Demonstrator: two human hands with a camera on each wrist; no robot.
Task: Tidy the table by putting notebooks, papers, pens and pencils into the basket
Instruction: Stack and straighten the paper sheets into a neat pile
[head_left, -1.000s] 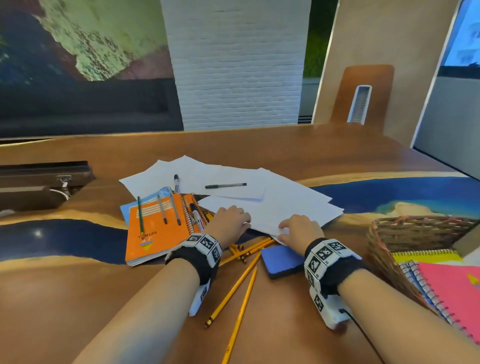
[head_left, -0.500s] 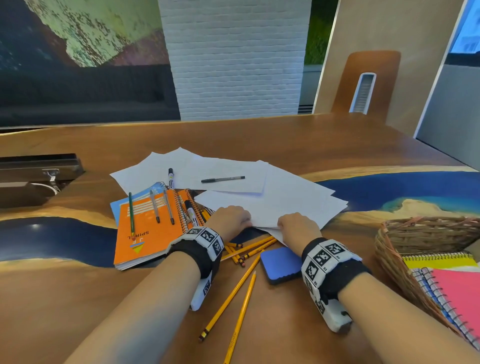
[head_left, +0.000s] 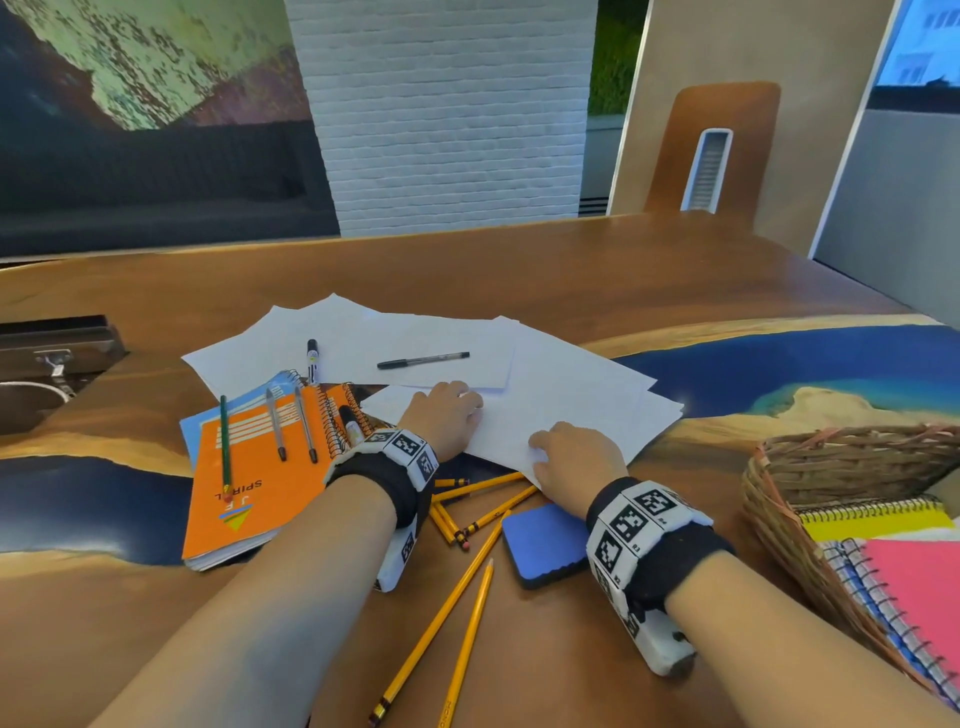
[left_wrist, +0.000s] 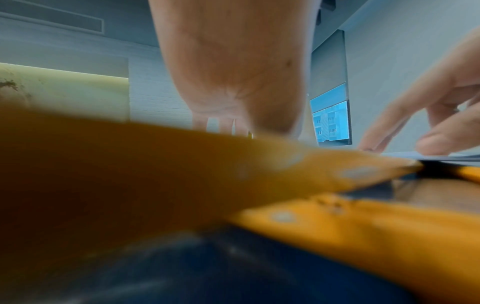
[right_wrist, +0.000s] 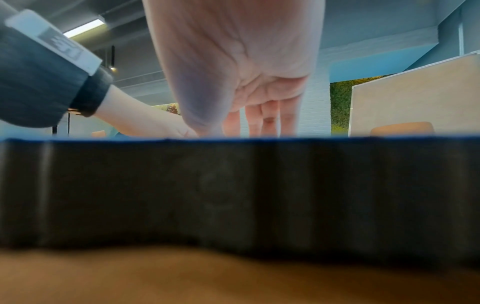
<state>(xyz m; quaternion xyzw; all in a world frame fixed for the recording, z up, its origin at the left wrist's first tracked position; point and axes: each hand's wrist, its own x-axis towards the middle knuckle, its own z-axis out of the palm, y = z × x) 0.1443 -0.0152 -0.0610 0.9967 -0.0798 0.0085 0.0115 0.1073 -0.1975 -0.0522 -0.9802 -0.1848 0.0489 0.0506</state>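
— Left of the basket (head_left: 779, 499), what is touched by the hands?
— Loose papers (head_left: 561, 410) are pressed flat under the left hand (head_left: 447, 415) and right hand (head_left: 576, 457), fingers bent down, nothing gripped.

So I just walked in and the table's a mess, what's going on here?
A person is tidying stationery into the wicker basket, which already holds a pink and a yellow notebook. Both hands are on the loose white papers: the left hand rests on them, and the right hand is at their near edge. Nothing is lifted yet. The orange notebook with pens on it, the yellow pencils, the black pen and a blue eraser still lie on the table.
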